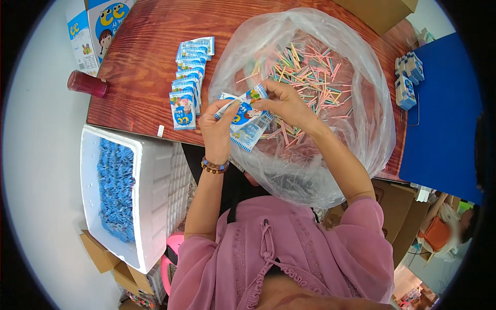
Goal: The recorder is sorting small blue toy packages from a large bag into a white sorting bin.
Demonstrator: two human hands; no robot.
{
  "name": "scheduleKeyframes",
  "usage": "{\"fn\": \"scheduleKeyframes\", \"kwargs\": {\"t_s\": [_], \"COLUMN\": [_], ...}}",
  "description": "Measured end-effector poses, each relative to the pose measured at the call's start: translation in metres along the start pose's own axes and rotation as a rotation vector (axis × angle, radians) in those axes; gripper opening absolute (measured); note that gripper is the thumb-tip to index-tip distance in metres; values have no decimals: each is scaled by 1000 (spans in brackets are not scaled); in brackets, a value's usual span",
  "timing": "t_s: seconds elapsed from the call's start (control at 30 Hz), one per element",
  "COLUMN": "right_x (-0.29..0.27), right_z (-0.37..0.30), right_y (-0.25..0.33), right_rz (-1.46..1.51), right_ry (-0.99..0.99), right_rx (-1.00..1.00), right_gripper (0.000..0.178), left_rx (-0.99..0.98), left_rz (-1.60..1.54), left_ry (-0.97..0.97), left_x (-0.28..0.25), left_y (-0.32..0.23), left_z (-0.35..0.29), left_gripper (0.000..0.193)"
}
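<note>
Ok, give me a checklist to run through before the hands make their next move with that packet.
1. Blue-and-white packet held by both hands: ok, left hand and right hand grip it.
2. Straw already on the packet: cannot tell.
3. Loose coloured straws within reach in the clear plastic bag: ok.
4. Row of finished packets lies on the wooden table: ok.
5. Foam box holds blue packets: ok.

The bench [144, 62] had bare wood at its far left part, between the row of sachets [188, 77] and the red cylinder [87, 83]. The big plastic bag [372, 103] of straws [310, 72] blocked the middle. The blue board [444, 119] closed the right side.
</note>
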State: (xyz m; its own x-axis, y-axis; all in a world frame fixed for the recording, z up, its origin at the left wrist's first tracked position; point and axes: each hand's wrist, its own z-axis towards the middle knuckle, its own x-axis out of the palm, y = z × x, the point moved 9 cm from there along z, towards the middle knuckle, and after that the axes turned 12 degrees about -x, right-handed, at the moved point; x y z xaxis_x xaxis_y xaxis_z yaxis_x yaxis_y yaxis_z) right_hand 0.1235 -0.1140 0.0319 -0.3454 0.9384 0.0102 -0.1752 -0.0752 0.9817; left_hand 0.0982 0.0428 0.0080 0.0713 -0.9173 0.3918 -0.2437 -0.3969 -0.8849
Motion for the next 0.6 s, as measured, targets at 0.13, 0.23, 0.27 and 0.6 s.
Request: {"fn": "scheduleKeyframes", "kwargs": {"t_s": [0.13, 0.23, 0.27, 0.6], "right_x": [-6, -9, -11, -14], "right_z": [-7, -12, -13, -19], "right_y": [5, 7, 7, -1], "right_rz": [-34, 48, 49, -108], "right_ry": [-47, -52, -58, -66], "right_rx": [-9, 7, 7, 43], "right_gripper": [9, 9, 9, 13], "left_rx": [-23, -20, -2, 2], "left_rz": [-112, -125, -110, -146], "left_ry": [-50, -68, -70, -155], "left_x": [5, 9, 11, 2], "left_y": [12, 16, 14, 26], "left_z": [-4, -6, -7, -13], "left_gripper": [10, 9, 9, 9]}}
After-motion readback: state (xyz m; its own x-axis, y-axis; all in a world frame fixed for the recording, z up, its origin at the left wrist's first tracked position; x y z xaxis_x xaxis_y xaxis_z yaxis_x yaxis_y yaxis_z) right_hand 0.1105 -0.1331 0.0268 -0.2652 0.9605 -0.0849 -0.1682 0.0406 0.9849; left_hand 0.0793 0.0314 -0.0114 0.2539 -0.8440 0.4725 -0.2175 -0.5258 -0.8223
